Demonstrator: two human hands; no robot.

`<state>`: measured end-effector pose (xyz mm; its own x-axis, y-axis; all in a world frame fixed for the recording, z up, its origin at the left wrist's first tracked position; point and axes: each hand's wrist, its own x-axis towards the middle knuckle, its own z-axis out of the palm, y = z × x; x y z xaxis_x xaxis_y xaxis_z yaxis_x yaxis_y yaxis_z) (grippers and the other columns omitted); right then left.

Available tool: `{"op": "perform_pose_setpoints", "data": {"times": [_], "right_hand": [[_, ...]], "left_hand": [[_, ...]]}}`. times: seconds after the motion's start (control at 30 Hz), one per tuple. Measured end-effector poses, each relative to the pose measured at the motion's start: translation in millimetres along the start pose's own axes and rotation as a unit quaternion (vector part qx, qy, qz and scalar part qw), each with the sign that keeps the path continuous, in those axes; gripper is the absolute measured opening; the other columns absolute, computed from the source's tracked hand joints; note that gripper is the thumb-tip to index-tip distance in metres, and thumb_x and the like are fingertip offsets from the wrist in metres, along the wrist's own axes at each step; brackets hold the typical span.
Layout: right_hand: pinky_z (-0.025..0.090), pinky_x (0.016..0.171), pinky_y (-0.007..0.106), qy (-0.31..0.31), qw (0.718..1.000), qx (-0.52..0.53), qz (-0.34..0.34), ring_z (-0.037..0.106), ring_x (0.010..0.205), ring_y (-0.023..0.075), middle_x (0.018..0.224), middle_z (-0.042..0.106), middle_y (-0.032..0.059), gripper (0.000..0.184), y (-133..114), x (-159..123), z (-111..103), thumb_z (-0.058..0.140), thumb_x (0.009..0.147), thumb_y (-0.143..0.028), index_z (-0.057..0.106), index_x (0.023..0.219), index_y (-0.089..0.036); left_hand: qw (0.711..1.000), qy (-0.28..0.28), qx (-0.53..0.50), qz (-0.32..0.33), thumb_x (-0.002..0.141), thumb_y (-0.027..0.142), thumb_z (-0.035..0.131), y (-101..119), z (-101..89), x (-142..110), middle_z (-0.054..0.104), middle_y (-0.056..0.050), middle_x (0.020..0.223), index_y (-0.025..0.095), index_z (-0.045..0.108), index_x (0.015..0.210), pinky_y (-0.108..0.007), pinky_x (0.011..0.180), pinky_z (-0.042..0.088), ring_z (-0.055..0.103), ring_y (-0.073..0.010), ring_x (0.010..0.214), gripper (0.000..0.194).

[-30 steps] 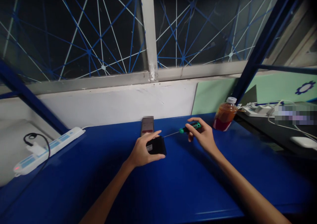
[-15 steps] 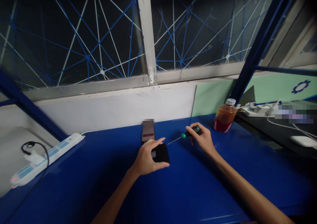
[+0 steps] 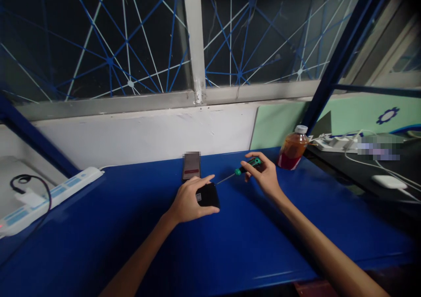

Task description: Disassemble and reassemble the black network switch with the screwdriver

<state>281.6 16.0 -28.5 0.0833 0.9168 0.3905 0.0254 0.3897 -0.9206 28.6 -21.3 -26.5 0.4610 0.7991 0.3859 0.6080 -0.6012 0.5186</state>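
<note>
My left hand (image 3: pixel 190 199) grips a small black box-like device (image 3: pixel 209 195) by its edges, thumb on the near side and fingers on the far side. A pale label shows on the device near my palm. In my right hand (image 3: pixel 265 174) is a screwdriver (image 3: pixel 248 166) with a green and black handle, closed between thumb and fingers. Its thin metal shaft points left, and the tip is at the device's far right corner; whether it sits in a screw is too small to tell. Just beyond my left hand a phone (image 3: pixel 191 165) stands with its screen facing me.
On the blue table (image 3: pixel 250 244), a bottle of reddish-brown drink (image 3: pixel 294 148) stands at the back right. A white power strip (image 3: pixel 55 200) with a plugged-in black cable lies at the left. To the right, a black surface holds a white charger (image 3: pixel 389 182) and cables.
The whole view has shifted, so things appear slightly further left and higher. My right fingers have changed position on the screwdriver handle, with the index finger lifted more. The left hand keeps its grip.
</note>
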Motion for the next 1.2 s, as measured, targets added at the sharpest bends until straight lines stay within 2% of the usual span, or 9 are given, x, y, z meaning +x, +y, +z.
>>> {"op": "perform_pose_setpoints", "data": {"times": [0.1, 0.23, 0.4, 0.53, 0.8, 0.93, 1.07, 1.13, 1.2], "right_hand": [[0.046, 0.043, 0.026, -0.004, 1.0, -0.011, 0.018, 0.057, 0.041, 0.0141, 0.052, 0.055, -0.0057, 0.028, 6, 2, -1, 0.064, 0.081, -0.042, 0.054, 0.098, -0.021], [0.051, 0.045, 0.031, -0.139, 0.981, 0.106, 0.085, 0.065, 0.053, 0.0179, 0.081, 0.067, 0.0014, 0.033, 14, 9, -11, 0.065, 0.079, -0.037, 0.048, 0.103, -0.023], [0.053, 0.047, 0.032, -0.23, 0.961, 0.049, 0.148, 0.063, 0.046, 0.018, 0.056, 0.063, -0.0018, 0.04, 26, 17, -27, 0.07, 0.077, -0.038, 0.048, 0.104, -0.02], [0.05, 0.042, 0.028, -0.233, 0.957, -0.015, 0.174, 0.061, 0.043, 0.0163, 0.056, 0.063, -0.0008, 0.04, 33, 18, -29, 0.067, 0.077, -0.048, 0.051, 0.098, -0.018], [0.051, 0.048, 0.03, -0.317, 0.932, -0.019, 0.176, 0.062, 0.046, 0.0174, 0.051, 0.062, -0.003, 0.044, 36, 20, -40, 0.073, 0.071, -0.045, 0.047, 0.097, -0.02], [0.042, 0.041, 0.025, -0.312, 0.929, -0.129, 0.153, 0.051, 0.04, 0.0117, 0.049, 0.054, -0.0035, 0.04, 38, 22, -42, 0.066, 0.074, -0.055, 0.055, 0.082, -0.018], [0.032, 0.044, 0.023, -0.304, 0.919, -0.239, 0.073, 0.042, 0.046, 0.0086, 0.053, 0.048, -0.0025, 0.048, 34, 21, -35, 0.049, 0.083, -0.061, 0.056, 0.067, -0.017], [0.034, 0.048, 0.023, -0.302, 0.921, -0.244, 0.032, 0.044, 0.053, 0.0093, 0.062, 0.053, -0.001, 0.042, 32, 20, -32, 0.055, 0.081, -0.059, 0.057, 0.073, -0.017], [0.035, 0.047, 0.022, -0.317, 0.922, -0.219, 0.036, 0.047, 0.054, 0.01, 0.066, 0.056, -0.0017, 0.038, 32, 20, -31, 0.066, 0.074, -0.053, 0.056, 0.086, -0.019]], "left_hand": [[1.0, -0.003, 0.004, -0.005, 0.058, 0.05, 0.079, -2, 1.5, 0, 0.066, -0.007, 0.106, 0.027, 0.05, 0.132, -0.045, 0.084, 0.05, 0.062, -0.0265, 0.094, 0.083], [1.0, -0.011, 0.021, -0.011, 0.058, 0.053, 0.079, -5, 4.0, -2, 0.065, -0.006, 0.104, 0.028, 0.051, 0.132, -0.042, 0.082, 0.05, 0.061, -0.0252, 0.092, 0.083], [0.998, -0.034, 0.058, -0.019, 0.057, 0.056, 0.078, -8, 9.4, -4, 0.065, -0.006, 0.101, 0.029, 0.048, 0.134, -0.04, 0.079, 0.05, 0.06, -0.0246, 0.088, 0.086], [0.996, -0.045, 0.069, -0.021, 0.058, 0.057, 0.078, -11, 12.5, -4, 0.065, -0.006, 0.103, 0.03, 0.047, 0.135, -0.04, 0.079, 0.049, 0.06, -0.0255, 0.09, 0.087], [0.996, -0.056, 0.071, -0.025, 0.059, 0.056, 0.077, -8, 11.5, -3, 0.065, -0.006, 0.105, 0.031, 0.047, 0.135, -0.041, 0.078, 0.048, 0.06, -0.0259, 0.091, 0.085], [0.996, -0.053, 0.061, -0.025, 0.06, 0.056, 0.076, -8, 10.1, -3, 0.065, -0.007, 0.105, 0.03, 0.047, 0.135, -0.04, 0.077, 0.049, 0.06, -0.0258, 0.089, 0.084], [0.996, -0.056, 0.065, -0.021, 0.059, 0.056, 0.075, -11, 7.7, -3, 0.065, -0.007, 0.105, 0.029, 0.047, 0.135, -0.04, 0.077, 0.048, 0.06, -0.0256, 0.089, 0.085], [0.996, -0.059, 0.069, -0.018, 0.059, 0.057, 0.075, -14, 5.4, -3, 0.065, -0.007, 0.105, 0.03, 0.046, 0.136, -0.04, 0.078, 0.048, 0.06, -0.0259, 0.091, 0.086], [0.995, -0.062, 0.074, -0.019, 0.059, 0.058, 0.074, -17, 2.3, -1, 0.065, -0.006, 0.105, 0.031, 0.045, 0.136, -0.041, 0.079, 0.048, 0.061, -0.026, 0.092, 0.087]]}}
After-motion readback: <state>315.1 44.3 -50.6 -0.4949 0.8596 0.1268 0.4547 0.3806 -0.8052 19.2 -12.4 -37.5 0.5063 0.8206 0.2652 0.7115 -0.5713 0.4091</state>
